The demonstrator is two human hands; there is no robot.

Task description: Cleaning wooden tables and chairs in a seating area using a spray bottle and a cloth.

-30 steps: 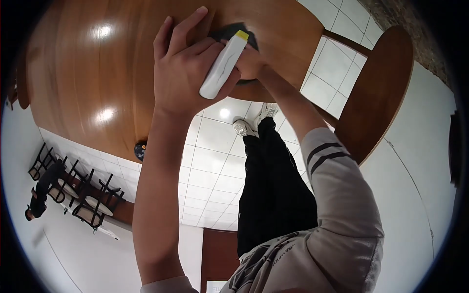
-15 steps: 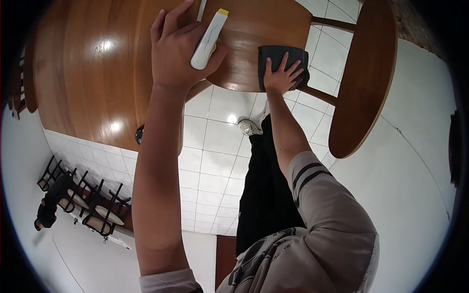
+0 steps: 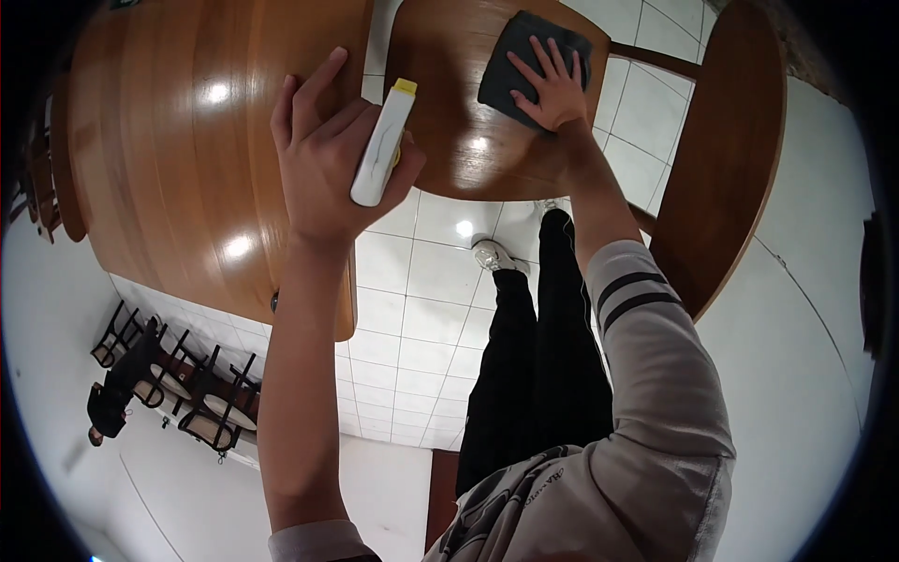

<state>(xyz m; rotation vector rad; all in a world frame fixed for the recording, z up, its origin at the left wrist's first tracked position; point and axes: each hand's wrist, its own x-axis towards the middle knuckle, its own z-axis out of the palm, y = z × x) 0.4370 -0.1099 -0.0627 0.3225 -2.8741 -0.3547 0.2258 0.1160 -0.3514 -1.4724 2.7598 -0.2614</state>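
Right hand (image 3: 554,86) covering grey cloth (image 3: 524,58), spray bottle (image 3: 382,142) nozzle hidden

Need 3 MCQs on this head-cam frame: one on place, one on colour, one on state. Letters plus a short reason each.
1. Where does the dark grey cloth lie?
A. on the tiled floor
B. on the wooden chair seat
C. over the person's left forearm

2. What colour is the cap of the white bottle?
A. yellow
B. red
C. blue

3. How is the right hand placed?
A. clenched in a fist, off the cloth
B. flat on the cloth, fingers spread
C. gripping the chair's backrest

Answers:
1 B: the cloth rests on the wooden chair seat, beside the wooden table.
2 A: the bottle's upper end is yellow.
3 B: the palm presses down on the cloth with the fingers fanned out, while the left hand holds the bottle.
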